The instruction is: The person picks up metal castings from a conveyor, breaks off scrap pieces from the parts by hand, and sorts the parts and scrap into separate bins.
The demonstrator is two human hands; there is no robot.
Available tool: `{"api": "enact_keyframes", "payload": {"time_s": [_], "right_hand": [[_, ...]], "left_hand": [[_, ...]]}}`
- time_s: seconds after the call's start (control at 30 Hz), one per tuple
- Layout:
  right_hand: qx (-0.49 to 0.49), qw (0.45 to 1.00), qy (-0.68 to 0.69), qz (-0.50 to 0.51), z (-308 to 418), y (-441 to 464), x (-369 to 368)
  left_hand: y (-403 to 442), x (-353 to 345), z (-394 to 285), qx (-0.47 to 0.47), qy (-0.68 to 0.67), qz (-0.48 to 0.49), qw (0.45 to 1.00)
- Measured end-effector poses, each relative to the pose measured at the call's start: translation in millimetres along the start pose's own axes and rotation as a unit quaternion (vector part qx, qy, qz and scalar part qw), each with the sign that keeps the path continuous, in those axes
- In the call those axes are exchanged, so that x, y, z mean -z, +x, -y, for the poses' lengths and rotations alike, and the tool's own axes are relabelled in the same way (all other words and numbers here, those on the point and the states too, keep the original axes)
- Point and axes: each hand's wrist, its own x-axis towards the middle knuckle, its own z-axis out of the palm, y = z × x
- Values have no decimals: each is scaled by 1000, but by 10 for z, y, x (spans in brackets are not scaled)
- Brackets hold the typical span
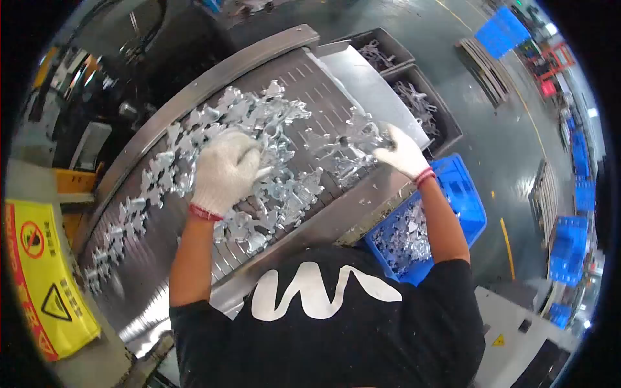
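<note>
My left hand (226, 168), in a white knit glove with a red cuff, is over the pile of shiny silver metal castings (284, 194). Its fingers are curled and closed, and what they hold, if anything, is hidden. Toward the right edge of the slatted metal conveyor (304, 84), my right hand (404, 153) wears the same kind of glove. Its thumb and fingers close on the edge of a silver metal casting (362, 132), one of a small cluster there. The castings have irregular, branched shapes and overlap one another.
A blue bin (475, 200) with small metal pieces stands below my right forearm. Dark grey bins (446, 129) of thin metal scraps sit beyond the sloping metal plate (369, 84). A raised steel rim (213, 71) borders the conveyor's far side. A yellow warning sign (52, 278) hangs at left.
</note>
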Motion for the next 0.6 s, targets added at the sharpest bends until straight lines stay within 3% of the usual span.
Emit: {"api": "enact_keyframes", "payload": {"time_s": [0.07, 0.13, 0.23, 0.27, 0.3, 0.33, 0.37, 0.4, 0.43, 0.47, 0.5, 0.53, 0.57, 0.6], "right_hand": [[-19, 998, 54, 27, -41, 18, 15], [12, 1000, 17, 2, -175, -8, -17], [-4, 990, 141, -16, -432, -21, -122], [-46, 989, 135, 48, -342, 67, -4], [-37, 990, 116, 70, -390, 190, -22], [-58, 976, 198, 68, -511, 292, -127], [-176, 957, 221, 65, -158, 322, -53], [-96, 971, 215, 33, -527, 442, -218], [-113, 976, 182, 44, -500, 486, -208], [-111, 963, 240, 59, -768, 511, -272], [-79, 975, 205, 40, -659, 409, -233], [-86, 952, 287, 63, -608, 315, -196], [-118, 935, 324, 86, -776, 248, -225], [-45, 946, 311, 85, -840, 177, -267]], "left_hand": [[-135, 134, 84, 52, -14, -37, 998], [-423, 363, 337, 83, -13, -18, 996], [-970, 775, 670, 174, 23, 32, 984], [-1145, 911, 718, 186, 54, 42, 980], [-1275, 1008, 723, 256, 72, 49, 963], [-1460, 1064, 764, 284, 112, 16, 952], [-1598, 1055, 718, 311, 109, -52, 943], [-1594, 1051, 480, 314, 162, -106, 929], [-1583, 1010, 287, 252, 232, -135, 930], [-1502, 996, 21, 191, 257, -119, 940], [-1562, 858, -34, 125, 230, -139, 955], [-1506, 692, -248, 59, 208, -176, 960], [-1415, 549, -413, 25, 205, -125, 970], [-1396, 355, -459, -18, 222, -88, 971]]}}
